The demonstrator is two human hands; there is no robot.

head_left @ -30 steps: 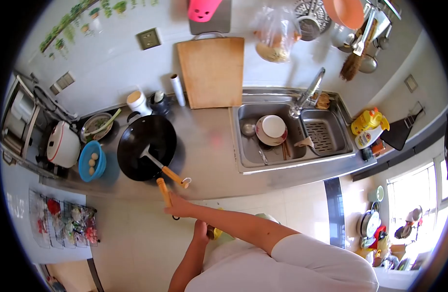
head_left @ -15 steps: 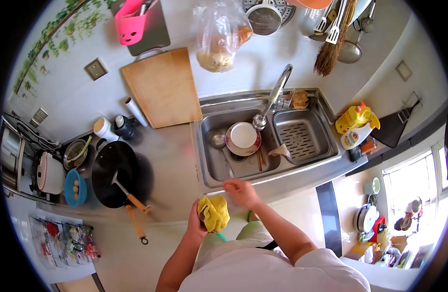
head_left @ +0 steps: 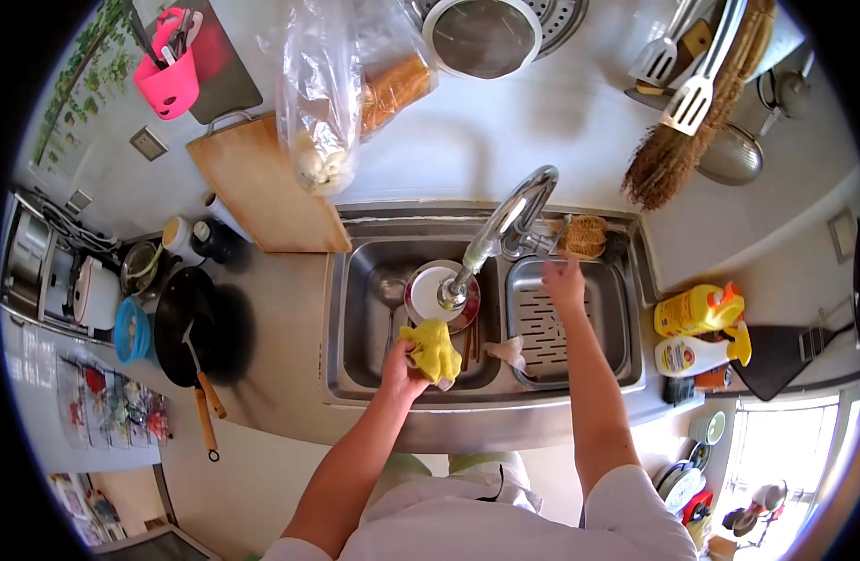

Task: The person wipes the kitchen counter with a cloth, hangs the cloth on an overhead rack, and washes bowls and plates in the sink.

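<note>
My left hand [head_left: 407, 372] holds a crumpled yellow cloth [head_left: 434, 352] over the front of the left sink basin [head_left: 355, 323]. Just above the cloth is the outlet of the curved chrome faucet [head_left: 526, 208]; no water can be made out. A white bowl [head_left: 428, 292] on a red-rimmed plate lies in that basin, with a ladle [head_left: 391, 288] and chopsticks beside it. My right hand [head_left: 566, 279] is raised over the back of the slotted right basin [head_left: 580, 346], fingers apart and nothing in them, close to the faucet's base and a brown scrubber [head_left: 585, 237].
On the left stand a black wok [head_left: 175, 327] with its handle over the counter edge, and a blue bowl [head_left: 132, 329]. A cutting board [head_left: 262, 182] leans on the wall. Plastic bags [head_left: 318, 103] hang above. Yellow detergent bottles [head_left: 696, 310] stand right of the sink.
The view has shifted right toward the sink. My right hand left the wok handle and moved to the faucet area. My left hand has brought the yellow cloth over the left basin.
</note>
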